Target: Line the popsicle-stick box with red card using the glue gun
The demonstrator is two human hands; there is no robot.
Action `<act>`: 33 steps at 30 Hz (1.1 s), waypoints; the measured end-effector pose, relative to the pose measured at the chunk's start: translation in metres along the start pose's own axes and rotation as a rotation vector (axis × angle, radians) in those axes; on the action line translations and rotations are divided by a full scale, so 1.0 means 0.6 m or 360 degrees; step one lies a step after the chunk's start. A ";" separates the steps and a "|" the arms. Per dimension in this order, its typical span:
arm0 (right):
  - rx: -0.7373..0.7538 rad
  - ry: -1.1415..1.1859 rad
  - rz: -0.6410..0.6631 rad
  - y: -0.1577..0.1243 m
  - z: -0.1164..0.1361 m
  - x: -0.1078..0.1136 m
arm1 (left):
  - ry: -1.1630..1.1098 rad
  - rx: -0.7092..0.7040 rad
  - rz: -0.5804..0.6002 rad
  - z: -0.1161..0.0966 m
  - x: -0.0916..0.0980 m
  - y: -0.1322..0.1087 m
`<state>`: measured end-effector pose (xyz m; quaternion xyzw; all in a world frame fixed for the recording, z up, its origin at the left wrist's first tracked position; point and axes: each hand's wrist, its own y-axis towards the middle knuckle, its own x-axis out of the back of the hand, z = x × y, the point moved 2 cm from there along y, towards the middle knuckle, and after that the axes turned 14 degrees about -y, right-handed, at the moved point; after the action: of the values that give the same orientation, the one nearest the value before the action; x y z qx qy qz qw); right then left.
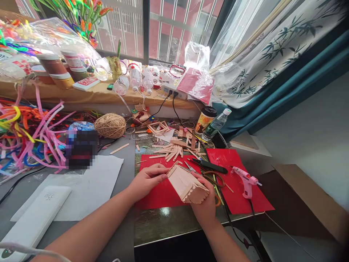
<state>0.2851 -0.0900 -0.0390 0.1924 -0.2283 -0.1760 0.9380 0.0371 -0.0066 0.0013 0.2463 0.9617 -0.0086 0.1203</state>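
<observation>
And here's the box [180,183], pale craft sticks side by side, tilted in midair above the red sheet [160,194], rounded stick ends scalloping its near edge. The left hand [149,178] has it at the far left corner, thumb and forefinger nearly together on the rim. The right hand [204,202] cups the right side, fingers bent around it, some of them out of sight behind the wood.

Just beyond, scissors [215,178] and a black-handled tool [212,166] lie close to the right hand. Further back, loose sticks [173,150] sprawl in a heap! Over to the right, a pink glue gun [247,182] sits on a second red sheet [231,202], its cord trailing off the near edge. Behind that, a cup [205,120] and a bottle [218,125] stand side by side.

Swing left: white paper [100,185], a power bank [40,222] overlapping it, a ball of twine [109,125], then a bright tangle of pipe cleaners [46,134]. At the back, jars [50,65] crowd the sill [92,97] under the window.
</observation>
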 end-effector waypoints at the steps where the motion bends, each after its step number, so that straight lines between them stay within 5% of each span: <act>1: 0.0020 -0.0011 -0.0008 -0.001 -0.002 -0.001 | -0.0038 0.0028 0.0018 0.002 0.001 0.001; 13: 0.0168 -0.0133 0.0070 0.002 -0.004 -0.003 | -0.0248 0.0277 -0.0024 0.016 0.016 0.003; 23: 0.0526 -0.0557 0.0270 0.006 -0.001 0.001 | 0.0273 0.0346 -0.0336 0.011 0.059 0.019; 29: 0.0321 -0.0534 0.0480 0.006 -0.006 -0.007 | 0.0535 0.0243 -0.0394 0.013 0.048 0.020; 33: 0.0135 -0.0416 0.0609 0.012 -0.012 -0.009 | 0.0326 0.0292 -0.0350 0.023 0.047 0.020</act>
<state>0.2857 -0.0792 -0.0437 0.1606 -0.3873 -0.0087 0.9078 0.0220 0.0163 -0.0185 0.1493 0.9852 -0.0843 -0.0030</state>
